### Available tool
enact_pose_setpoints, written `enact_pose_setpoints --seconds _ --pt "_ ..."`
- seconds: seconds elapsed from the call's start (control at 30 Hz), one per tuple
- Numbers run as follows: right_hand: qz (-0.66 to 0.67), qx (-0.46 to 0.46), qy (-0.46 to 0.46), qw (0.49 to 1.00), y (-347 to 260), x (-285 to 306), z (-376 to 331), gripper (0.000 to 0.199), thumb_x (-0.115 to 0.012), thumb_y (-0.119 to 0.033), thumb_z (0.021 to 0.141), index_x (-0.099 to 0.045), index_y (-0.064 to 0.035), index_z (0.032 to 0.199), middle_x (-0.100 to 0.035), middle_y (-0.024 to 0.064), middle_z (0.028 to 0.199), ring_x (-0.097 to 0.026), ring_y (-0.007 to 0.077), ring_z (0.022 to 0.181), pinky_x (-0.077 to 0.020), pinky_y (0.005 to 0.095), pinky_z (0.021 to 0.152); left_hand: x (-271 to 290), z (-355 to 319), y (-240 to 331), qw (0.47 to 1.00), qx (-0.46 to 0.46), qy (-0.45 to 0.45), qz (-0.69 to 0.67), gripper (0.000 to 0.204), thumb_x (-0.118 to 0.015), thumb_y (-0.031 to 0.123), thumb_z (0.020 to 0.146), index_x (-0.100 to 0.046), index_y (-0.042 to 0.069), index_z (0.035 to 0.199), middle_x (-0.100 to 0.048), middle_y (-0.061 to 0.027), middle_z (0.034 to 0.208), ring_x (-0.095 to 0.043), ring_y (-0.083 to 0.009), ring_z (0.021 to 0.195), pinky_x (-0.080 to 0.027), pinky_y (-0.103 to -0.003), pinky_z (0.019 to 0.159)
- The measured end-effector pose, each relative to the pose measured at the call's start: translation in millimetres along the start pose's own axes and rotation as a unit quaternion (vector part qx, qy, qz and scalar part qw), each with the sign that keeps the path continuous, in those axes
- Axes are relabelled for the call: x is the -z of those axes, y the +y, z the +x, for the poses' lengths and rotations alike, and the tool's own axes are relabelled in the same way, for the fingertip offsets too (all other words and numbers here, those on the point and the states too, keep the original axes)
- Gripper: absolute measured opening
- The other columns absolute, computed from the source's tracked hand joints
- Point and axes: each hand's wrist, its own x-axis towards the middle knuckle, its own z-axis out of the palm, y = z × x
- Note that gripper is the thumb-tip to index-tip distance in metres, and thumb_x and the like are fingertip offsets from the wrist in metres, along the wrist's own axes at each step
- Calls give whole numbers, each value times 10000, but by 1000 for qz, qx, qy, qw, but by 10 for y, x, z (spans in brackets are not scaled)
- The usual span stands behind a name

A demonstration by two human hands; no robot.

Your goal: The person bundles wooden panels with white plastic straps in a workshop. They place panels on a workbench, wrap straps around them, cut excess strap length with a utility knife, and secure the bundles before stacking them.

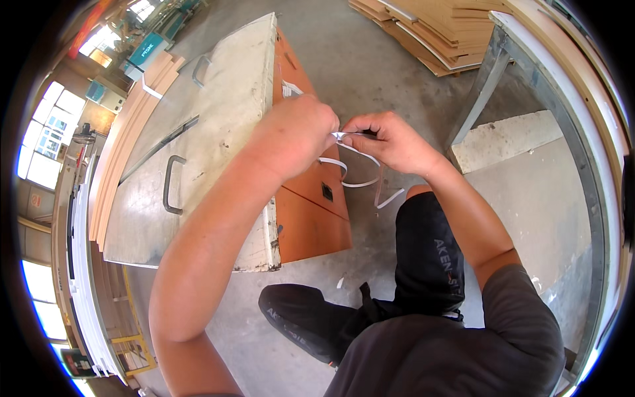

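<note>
Both hands, left (301,135) and right (390,142), pinching a white strip (360,175), above orange cabinet (311,198)

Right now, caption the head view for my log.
Both hands, left hand and right hand, pinch a white strip.

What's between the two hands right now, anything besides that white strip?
Only the thin white strip: the left hand and right hand both pinch it where they almost meet, and its loose loops hang below them. The head view shows this.
</note>
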Motion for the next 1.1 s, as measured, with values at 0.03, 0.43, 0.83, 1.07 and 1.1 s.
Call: enact_pose_setpoints --seconds 0.03,0.43,0.83,1.07,1.1 --pt "-53 6 14 998 -36 11 7 92 -609 -65 900 -670 4 907 -564 -23 700 -481 74 661 -402 273 596 35 -5 19 1000 12 5 4 105 -666 136 847 -705 45 811 -661 -170 845 -651 -343 809 -531 -437 731" --pt "385 -214 54 896 11 -226 124 174 -575 -83 801 -507 -106 643 -331 -78 564 -209 52 482 -154 247 456 -35 8 -26 999 3 28 21 43 -670 73 777 -699 43 784 -644 -141 814 -637 -318 887 -539 -392 795" --pt "328 -124 135 927 73 -203 207 180 -560 -83 822 -483 -63 661 -420 -42 609 -290 51 508 -226 244 467 -62 75 -82 993 -46 98 38 95 -685 40 731 -660 10 817 -642 -139 843 -657 -316 830 -550 -394 736" --pt "497 -191 144 834 -46 -399 178 174 -556 -128 813 -499 -96 652 -338 -62 569 -215 61 470 -185 256 443 -7 60 8 997 -2 72 36 66 -657 23 746 -636 10 807 -644 -155 855 -657 -345 809 -542 -411 720" --pt "457 -158 162 860 -30 -435 172 147 -600 -94 774 -516 -77 655 -424 -10 548 -330 121 438 -265 274 431 -14 49 9 997 6 73 34 59 -655 26 748 -636 11 802 -645 -158 855 -656 -348 807 -541 -414 718"
